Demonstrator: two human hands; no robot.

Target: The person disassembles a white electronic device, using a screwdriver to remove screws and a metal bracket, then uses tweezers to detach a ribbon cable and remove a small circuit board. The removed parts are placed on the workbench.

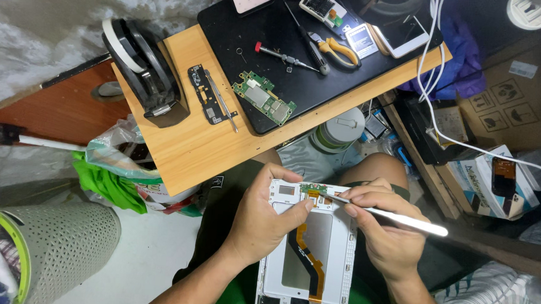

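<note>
seen from above, a person's left hand (260, 222) grips the left edge of an opened white tablet frame (309, 246) resting on their lap, just below a wooden desk (191, 141). the right hand (386, 235) pinches silver tweezers (390, 215), tips touching a small green board (313, 188) at the frame's top edge. this looks like mid-disassembly; lifting that part would call for a steady, delicate pull. a loose circuit board (264, 98) lies on the desk.

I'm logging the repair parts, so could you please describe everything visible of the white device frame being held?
The white device frame is a flat rectangular shell, plastic by its look, opened, with an orange and black flex cable running down its middle. It lies over the person's lap. The left hand grips its left edge; the right hand presses a silver tool to a small board at its top.
</note>
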